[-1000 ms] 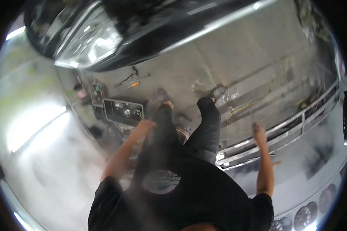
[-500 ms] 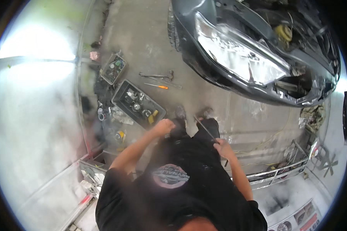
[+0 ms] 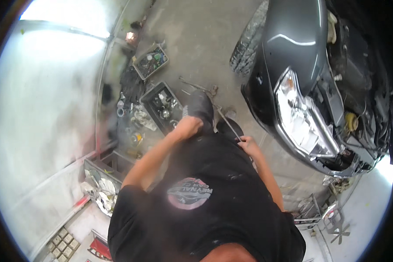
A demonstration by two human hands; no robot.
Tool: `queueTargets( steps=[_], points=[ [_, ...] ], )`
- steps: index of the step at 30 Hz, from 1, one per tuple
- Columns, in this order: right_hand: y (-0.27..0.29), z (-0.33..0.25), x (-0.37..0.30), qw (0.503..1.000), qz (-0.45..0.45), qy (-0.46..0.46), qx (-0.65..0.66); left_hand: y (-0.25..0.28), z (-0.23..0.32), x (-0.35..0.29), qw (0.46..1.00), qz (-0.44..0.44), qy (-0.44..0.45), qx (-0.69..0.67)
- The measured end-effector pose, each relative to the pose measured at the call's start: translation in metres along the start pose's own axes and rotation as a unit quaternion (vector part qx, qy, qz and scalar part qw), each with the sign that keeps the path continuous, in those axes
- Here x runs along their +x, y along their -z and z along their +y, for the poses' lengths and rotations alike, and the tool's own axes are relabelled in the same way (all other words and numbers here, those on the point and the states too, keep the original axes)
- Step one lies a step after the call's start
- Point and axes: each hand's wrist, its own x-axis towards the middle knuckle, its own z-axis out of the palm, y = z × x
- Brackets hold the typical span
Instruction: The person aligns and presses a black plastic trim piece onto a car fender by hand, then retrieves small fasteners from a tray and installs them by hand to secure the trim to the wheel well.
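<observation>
My right hand (image 3: 248, 146) is wrapped around the lower end of a long, thin metal bar (image 3: 229, 123). The bar slants up and to the left across my right leg. Curled into a fist, my left hand (image 3: 188, 127) rests by my left thigh; whatever its fingers enclose is hidden. Ahead of that fist lies a dark grey bin (image 3: 152, 91) with metal parts in it. My left shoe (image 3: 200, 107) is lifted forward, beside the bin.
To the right stands a dark grey car with a headlight (image 3: 299, 124) and black tyre (image 3: 249, 41). A smaller bin (image 3: 156, 70) of odds and ends and a long-handled tool (image 3: 195, 83) lie ahead. A pale wall (image 3: 61, 105) runs along the left.
My view has turned, so the car now sits farther right and lower. My left foot has come forward, covering the orange-handled screwdriver. Both hands keep their closed shape, the bar still in the right.
</observation>
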Motion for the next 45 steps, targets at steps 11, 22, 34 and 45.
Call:
queueTargets(
  steps=[11, 22, 34, 45],
  points=[
    [-0.001, -0.104, 0.177, 0.991, 0.095, 0.019, -0.096, 0.161, -0.126, 0.176, 0.993, -0.07, -0.088, 0.021],
    [-0.059, -0.339, 0.273, 0.961, 0.261, -0.026, -0.086, 0.356, -0.278, 0.294, 0.854, -0.37, -0.237, 0.279],
    [-0.044, -0.392, 0.31, 0.85, 0.157, -0.126, 0.487, 0.419, -0.246, 0.455, 0.72, -0.409, -0.341, 0.444],
    [-0.168, -0.517, 0.356, 0.591, 0.307, -0.101, 0.739, 0.431, -0.174, 0.59, 0.55, -0.618, -0.403, 0.392]
  ],
)
